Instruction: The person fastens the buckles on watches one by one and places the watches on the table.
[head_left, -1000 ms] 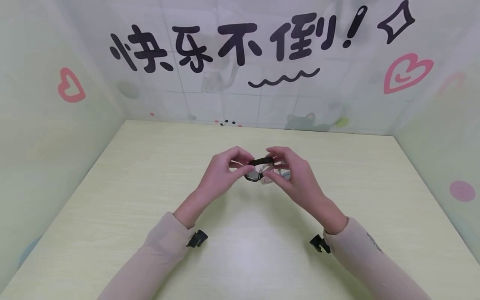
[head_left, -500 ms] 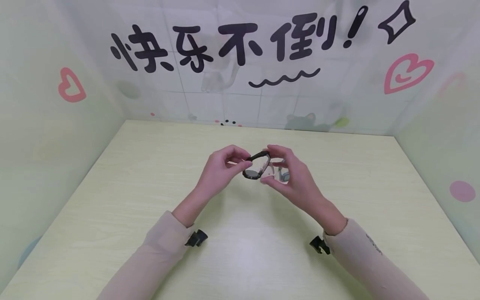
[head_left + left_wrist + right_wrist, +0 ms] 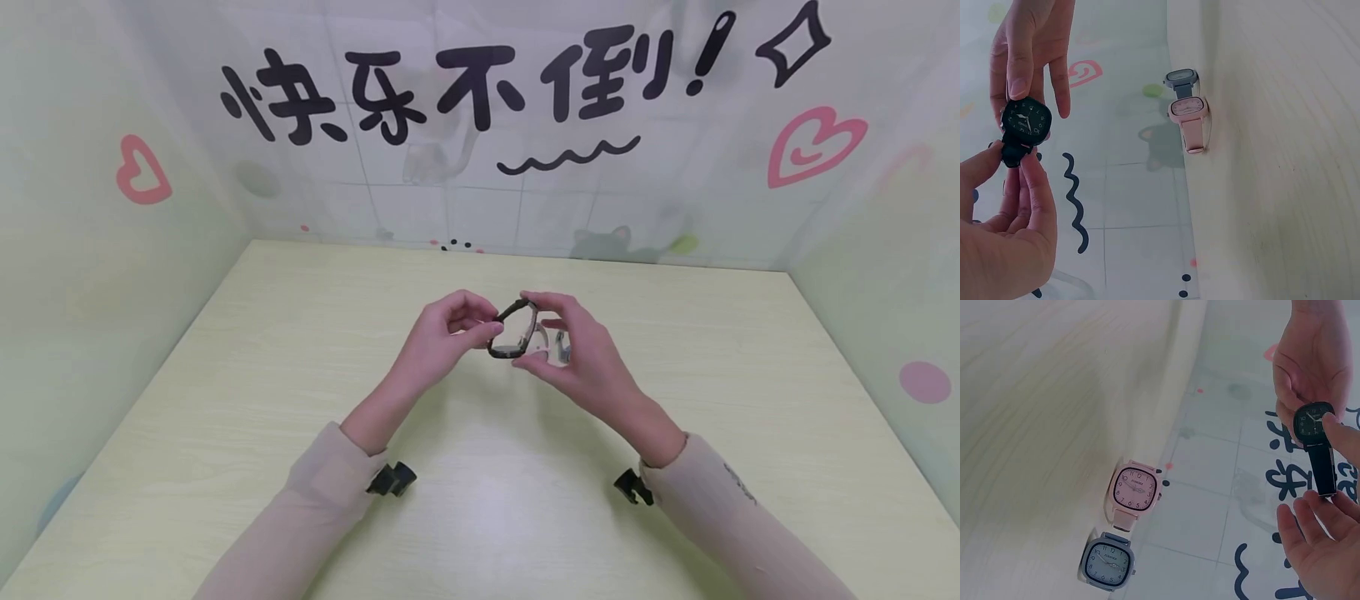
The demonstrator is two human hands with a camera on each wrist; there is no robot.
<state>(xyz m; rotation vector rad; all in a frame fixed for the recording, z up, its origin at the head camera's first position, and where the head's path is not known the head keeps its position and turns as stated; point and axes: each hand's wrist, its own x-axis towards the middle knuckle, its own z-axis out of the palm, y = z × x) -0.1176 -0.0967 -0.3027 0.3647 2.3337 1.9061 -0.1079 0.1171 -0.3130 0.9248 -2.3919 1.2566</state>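
Note:
A black wristwatch (image 3: 1025,120), its strap curved into a loop, is held up between both hands above the table. My left hand (image 3: 441,342) pinches one side of the strap near the case between thumb and fingers. On the other side, my right hand (image 3: 588,346) holds it, thumb at the case and fingertips by the strap, as the right wrist view shows. Behind the hands lie a pink wristwatch (image 3: 1135,489) and a blue-grey wristwatch (image 3: 1108,564), side by side on the table. In the head view my right hand partly covers both.
The pale wood-grain table (image 3: 480,500) is bounded by a printed back curtain (image 3: 480,192) and side walls with hearts and lettering. A black wrist-camera mount (image 3: 392,478) sits at the left cuff, another mount (image 3: 633,487) at the right.
The black wristwatch has turned between the hands, so its strap loop now shows more open to the head camera. My right hand has shifted slightly left.

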